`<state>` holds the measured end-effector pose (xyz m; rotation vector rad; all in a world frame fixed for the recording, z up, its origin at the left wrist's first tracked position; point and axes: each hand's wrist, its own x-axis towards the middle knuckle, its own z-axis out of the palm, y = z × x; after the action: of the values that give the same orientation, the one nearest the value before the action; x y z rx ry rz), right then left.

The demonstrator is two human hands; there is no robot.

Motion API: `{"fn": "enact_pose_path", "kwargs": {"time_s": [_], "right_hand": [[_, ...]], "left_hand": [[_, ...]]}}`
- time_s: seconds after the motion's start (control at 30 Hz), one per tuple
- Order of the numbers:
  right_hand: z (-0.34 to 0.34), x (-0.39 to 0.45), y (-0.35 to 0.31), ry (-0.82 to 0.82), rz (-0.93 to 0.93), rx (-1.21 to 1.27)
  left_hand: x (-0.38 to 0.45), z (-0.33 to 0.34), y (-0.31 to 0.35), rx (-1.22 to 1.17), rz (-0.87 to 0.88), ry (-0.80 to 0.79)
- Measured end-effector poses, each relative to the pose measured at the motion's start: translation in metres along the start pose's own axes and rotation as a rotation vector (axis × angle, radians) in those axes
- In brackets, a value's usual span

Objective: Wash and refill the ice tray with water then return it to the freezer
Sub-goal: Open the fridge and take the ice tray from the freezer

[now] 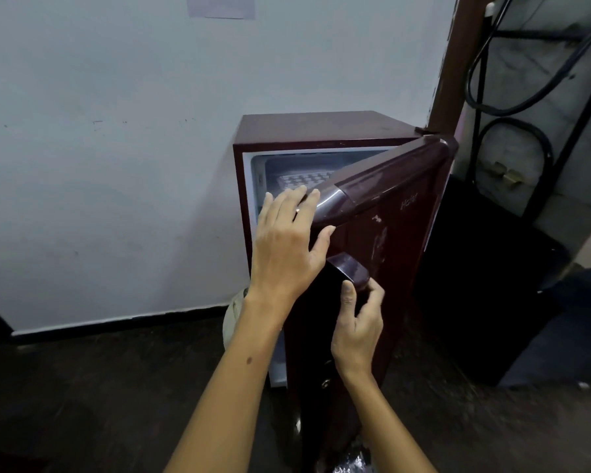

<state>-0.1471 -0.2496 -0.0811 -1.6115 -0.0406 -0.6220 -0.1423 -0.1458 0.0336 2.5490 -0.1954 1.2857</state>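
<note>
Two hands are up at the small maroon fridge [325, 131], and I read them from the head camera. My right hand [357, 322] curls around the lower door handle [350, 268], gripping it, with the door [389, 213] swung partly out. My left hand [287, 247] is released, fingers spread flat, empty, its fingertips resting at the door's upper edge. The ice tray [304, 180] lies inside the top freezer compartment, just beyond and slightly above the left fingertips, its long axis running left to right across the opening; its right end is hidden behind the door. I judge the left hand clearly nearer, so the reach goes forward over the door edge while the right holds the door wide.
</note>
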Motion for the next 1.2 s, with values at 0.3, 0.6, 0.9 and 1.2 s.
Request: {"fn": "enact_pose_path", "kwargs": {"time_s": [0.3,0.6,0.9,1.2], "right_hand": [[-0.080,0.003,0.002,0.251,-0.045,-0.048],[-0.157,0.025,0.014,0.380,-0.009,-0.116],[-0.195,0.024,-0.037,0.730,-0.161,-0.167],[-0.131,0.004,-0.038,0.080,-0.503,-0.952]], "left_hand": [[-0.032,-0.010,0.068,-0.416,0.028,0.027],[-0.063,0.028,0.077,-0.646,-0.213,-0.102],[-0.077,0.094,0.071,-0.596,-0.158,-0.380],[-0.059,0.159,0.093,-0.350,0.273,-0.554]]}}
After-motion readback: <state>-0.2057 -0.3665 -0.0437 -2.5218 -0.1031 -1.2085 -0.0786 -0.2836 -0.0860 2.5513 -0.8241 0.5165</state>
